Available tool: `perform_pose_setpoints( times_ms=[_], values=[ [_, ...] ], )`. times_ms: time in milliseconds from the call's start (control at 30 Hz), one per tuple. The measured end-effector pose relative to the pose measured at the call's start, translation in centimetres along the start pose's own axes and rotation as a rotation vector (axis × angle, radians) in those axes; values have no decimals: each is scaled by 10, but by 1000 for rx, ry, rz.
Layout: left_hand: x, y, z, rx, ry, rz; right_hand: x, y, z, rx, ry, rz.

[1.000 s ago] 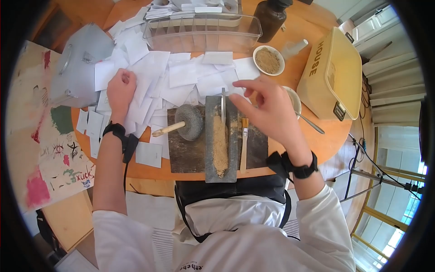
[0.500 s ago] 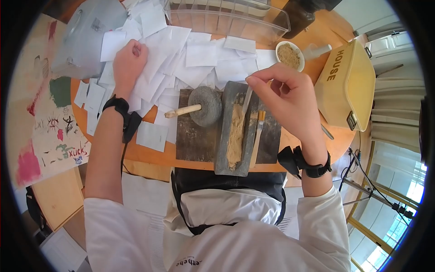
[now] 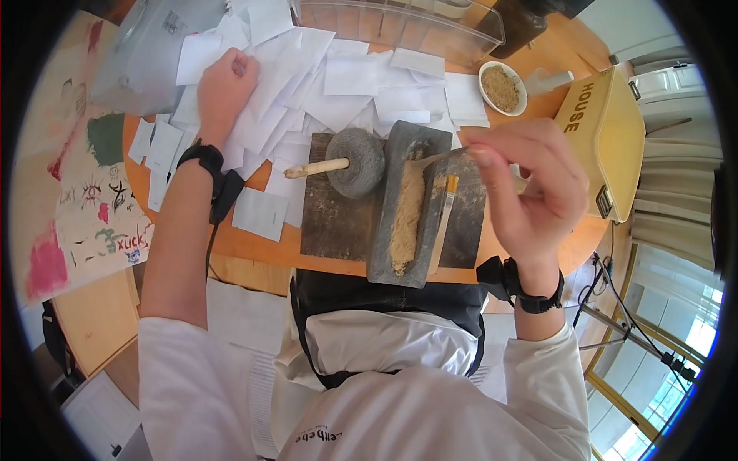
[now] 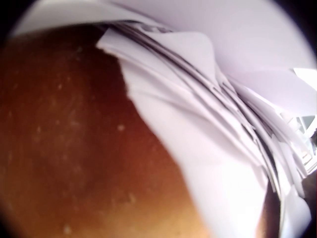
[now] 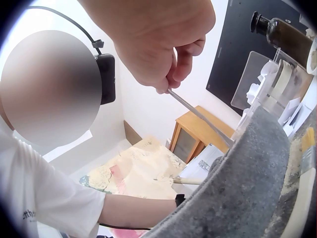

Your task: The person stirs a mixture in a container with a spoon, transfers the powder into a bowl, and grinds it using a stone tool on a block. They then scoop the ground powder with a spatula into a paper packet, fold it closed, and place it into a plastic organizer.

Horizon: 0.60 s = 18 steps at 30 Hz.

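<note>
My right hand [image 3: 538, 184] pinches a thin metal spatula-like tool [image 3: 444, 156] between thumb and fingers. The tool's broader end rests over tan powder [image 3: 407, 219] in a long grey stone trough [image 3: 380, 230]. In the right wrist view its shaft [image 5: 200, 119] slants down behind the trough wall. My left hand [image 3: 224, 92], fingers loosely curled and holding nothing, lies on a heap of white paper packets [image 3: 350, 75]. Left of the trough is a stone grinding wheel [image 3: 357, 163] with a wooden handle [image 3: 317, 168]. A flat brush [image 3: 444, 219] lies along the trough's right side.
A dark board [image 3: 330, 227] lies under the trough. Farther back stand a bowl [image 3: 522, 98] of powder, a small white-capped bottle [image 3: 550, 81], a dark bottle [image 3: 516, 27] and a clear divided tray [image 3: 461, 29]. A yellow bin [image 3: 603, 146] stands right, a translucent box [image 3: 142, 65] left.
The right hand comes to the trough and moves rightward, with the tool turning from upright to slanting right. The left hand stays on the packets. The head view has shifted.
</note>
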<state>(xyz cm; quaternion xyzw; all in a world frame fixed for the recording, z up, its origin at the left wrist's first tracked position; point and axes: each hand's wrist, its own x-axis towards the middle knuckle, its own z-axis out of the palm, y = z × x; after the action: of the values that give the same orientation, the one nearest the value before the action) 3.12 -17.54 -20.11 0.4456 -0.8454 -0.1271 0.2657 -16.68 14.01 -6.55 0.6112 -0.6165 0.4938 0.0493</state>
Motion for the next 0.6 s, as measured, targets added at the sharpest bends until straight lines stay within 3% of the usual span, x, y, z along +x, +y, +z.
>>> perform_pose_setpoints(
  times_ms=[67, 133, 267, 333, 600],
  values=[
    [1, 1, 1, 3, 5, -14, 0, -2, -3, 30, 31, 6],
    [1, 1, 0, 0, -9, -26, -2, -7, -6, 177, 23, 329],
    [2, -1, 1, 12, -8, -22, -11, -3, 0, 310, -95, 513],
    [2, -2, 2, 15, 0, -12, -15, -5, 5, 442, -190, 715],
    [2, -2, 2, -7, 21, -1, -13, 12, 22, 250, -194, 605]
  ],
)
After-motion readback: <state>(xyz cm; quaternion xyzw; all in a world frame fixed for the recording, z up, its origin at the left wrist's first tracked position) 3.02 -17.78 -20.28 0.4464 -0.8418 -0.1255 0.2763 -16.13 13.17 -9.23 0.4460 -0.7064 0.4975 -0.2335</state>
